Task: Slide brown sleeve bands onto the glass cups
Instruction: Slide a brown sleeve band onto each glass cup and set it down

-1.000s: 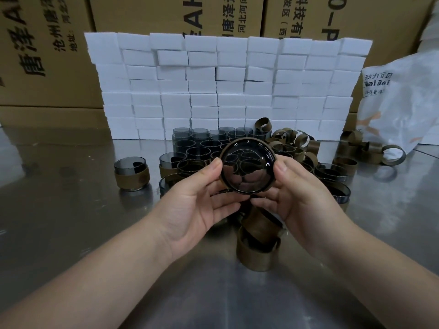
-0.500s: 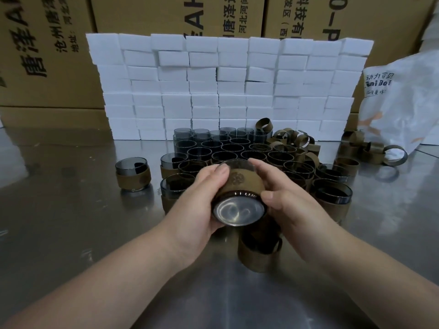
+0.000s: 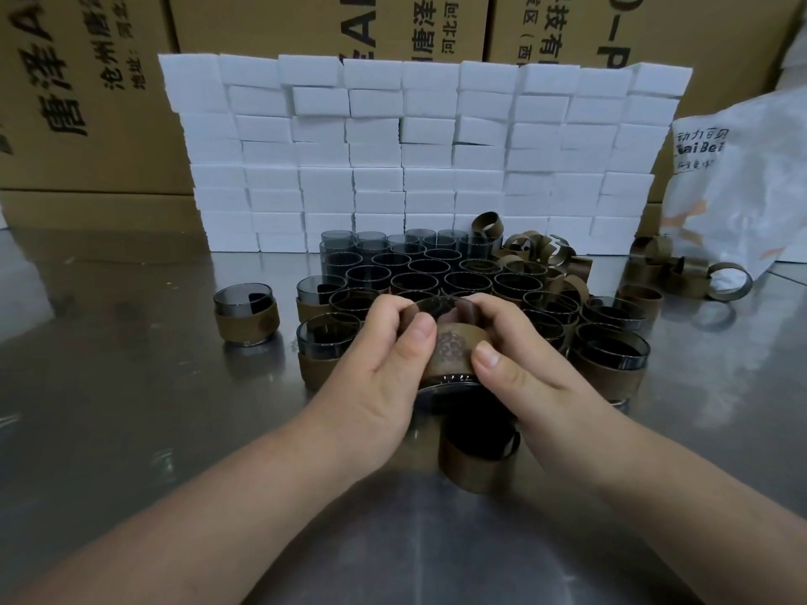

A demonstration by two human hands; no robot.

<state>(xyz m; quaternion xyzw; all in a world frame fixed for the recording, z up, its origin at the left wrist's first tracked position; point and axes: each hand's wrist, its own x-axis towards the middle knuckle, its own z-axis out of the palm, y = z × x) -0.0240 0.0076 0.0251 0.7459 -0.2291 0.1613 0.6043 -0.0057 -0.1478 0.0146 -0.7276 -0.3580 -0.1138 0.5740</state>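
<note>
My left hand (image 3: pixel 384 364) and right hand (image 3: pixel 519 369) both curl round one glass cup (image 3: pixel 443 383) held over the bench (image 3: pixel 131 408), thumbs pressing its brown sleeve band (image 3: pixel 454 349), I guess to seat it evenly.

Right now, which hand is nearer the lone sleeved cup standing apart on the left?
Left. The left hand grips the held cup, with the lone sleeved cup off to its left on the steel table; the right hand grips the held cup's other side, farther away.
</note>
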